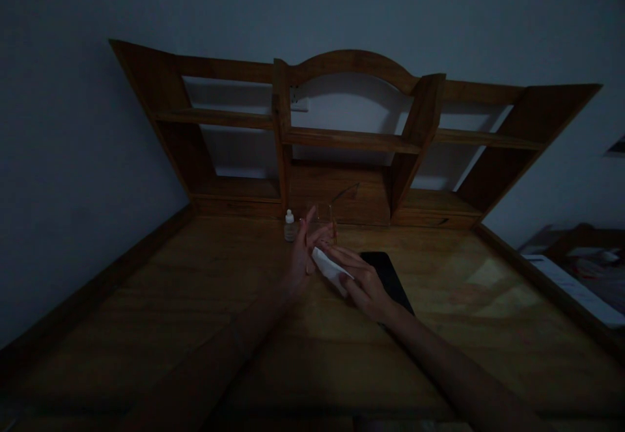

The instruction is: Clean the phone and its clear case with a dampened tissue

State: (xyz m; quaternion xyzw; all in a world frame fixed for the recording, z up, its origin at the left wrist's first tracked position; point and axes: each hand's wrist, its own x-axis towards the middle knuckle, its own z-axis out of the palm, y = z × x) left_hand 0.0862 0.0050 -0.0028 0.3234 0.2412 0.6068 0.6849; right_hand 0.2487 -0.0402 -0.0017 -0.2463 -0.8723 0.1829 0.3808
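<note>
In the dim head view my left hand point(299, 259) is closed round a pair of thin-framed eyeglasses point(344, 192), held above the desk. One temple of the glasses sticks out to the upper right, and part of the frame is hidden by my fingers. A folded white tissue or cloth point(329, 268) is pinched in my right hand point(364, 282), close against the fingers of my left hand. Whether it touches a lens I cannot tell. Just beyond my left hand stands a small clear bottle with a white cap point(290, 227).
Under and beyond my right forearm lies a flat black object point(390, 282) on the wooden desk point(170, 302). A wooden shelf unit point(351, 138) rises along the back, against the wall. Off the right side are a white surface point(576, 289) and blurred items.
</note>
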